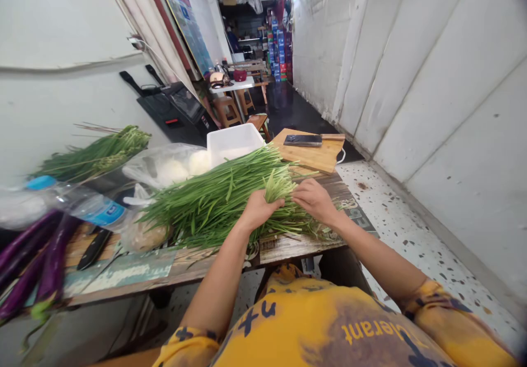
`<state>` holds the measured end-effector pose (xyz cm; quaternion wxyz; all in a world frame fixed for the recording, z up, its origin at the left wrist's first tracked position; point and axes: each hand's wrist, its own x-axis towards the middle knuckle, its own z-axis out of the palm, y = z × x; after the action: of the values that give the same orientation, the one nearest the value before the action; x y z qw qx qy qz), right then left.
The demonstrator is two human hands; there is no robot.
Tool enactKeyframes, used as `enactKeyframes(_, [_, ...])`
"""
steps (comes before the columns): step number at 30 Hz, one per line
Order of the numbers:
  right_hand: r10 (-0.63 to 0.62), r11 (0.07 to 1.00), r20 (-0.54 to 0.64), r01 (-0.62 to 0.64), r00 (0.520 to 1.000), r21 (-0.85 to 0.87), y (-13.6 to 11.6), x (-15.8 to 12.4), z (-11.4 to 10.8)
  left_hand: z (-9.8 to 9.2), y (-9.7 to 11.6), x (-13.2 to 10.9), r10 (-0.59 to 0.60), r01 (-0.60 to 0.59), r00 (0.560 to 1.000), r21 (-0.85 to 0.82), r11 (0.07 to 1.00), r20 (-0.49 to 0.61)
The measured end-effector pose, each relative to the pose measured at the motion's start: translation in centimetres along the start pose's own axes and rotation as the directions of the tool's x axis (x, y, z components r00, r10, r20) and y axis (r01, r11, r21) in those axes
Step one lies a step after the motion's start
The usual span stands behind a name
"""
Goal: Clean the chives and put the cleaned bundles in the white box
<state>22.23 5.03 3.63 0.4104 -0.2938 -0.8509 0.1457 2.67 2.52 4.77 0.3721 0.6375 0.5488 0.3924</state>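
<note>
A big pile of long green chives (214,197) lies across the wooden table (288,246). My left hand (257,209) is closed around a bunch of the stalks near their cut ends. My right hand (315,198) rests on the same bunch just to the right, fingers curled over the stalks. The cut ends (278,183) stick up between my two hands.
A wooden cutting board (317,156) with a cleaver (304,140) sits at the table's far end. A white tub (233,141), a plastic bag (164,167), more greens (99,153), a water bottle (88,205), a black-handled knife (94,249) and purple eggplants (37,263) lie to the left.
</note>
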Motion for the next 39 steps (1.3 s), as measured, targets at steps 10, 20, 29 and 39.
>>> enactKeyframes(10, [0.485,0.829,-0.131,-0.502,0.865,-0.247,5.3,-1.2,-1.3,0.0,-0.2,0.1,-0.002,0.001,1.0,-0.035,0.999,-0.022])
enactKeyframes(20, [0.261,0.856,0.024,-0.22,0.965,-0.467,0.5,-4.2,-0.5,-0.2,-0.2,-0.3,0.017,-0.016,1.0,0.044,0.999,-0.023])
enactKeyframes(29, [0.145,0.968,0.179,-0.102,0.973,-0.228,-2.7,-6.3,2.4,-0.4,0.5,-0.8,0.047,-0.048,0.999,0.059,0.997,0.007])
enactKeyframes(39, [0.135,0.982,0.115,-0.117,0.984,-0.148,-2.3,-4.6,1.1,-0.3,0.4,-1.1,0.14,-0.181,0.966,0.181,0.967,0.217])
